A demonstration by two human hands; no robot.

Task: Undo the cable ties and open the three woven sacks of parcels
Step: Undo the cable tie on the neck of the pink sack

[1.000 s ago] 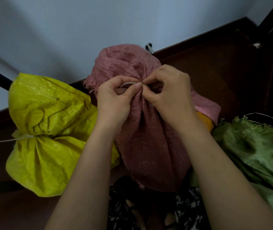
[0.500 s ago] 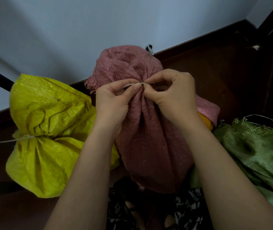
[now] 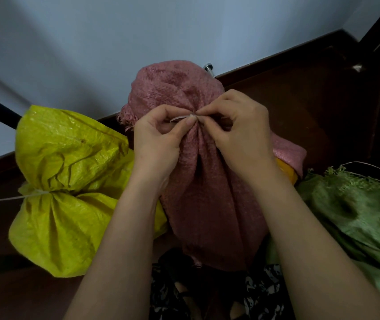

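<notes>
Pink sack: stands in the middle, between the yellow sack and the green sack; its neck is bunched tight.
Cable tie: wraps the pink neck, thin, pale, springy plastic.
Left hand: thumb and forefinger pinch the tie's strap.
Right hand: fingertips pinch at the tie's lock.
Handling: woven cloth is soft and slippery, so grip the stiff tie, not the fabric.
Yellow sack's tie: not yet undone.

Pink sack upright, neck cinched by white tie (yellow sack also tied).
</notes>
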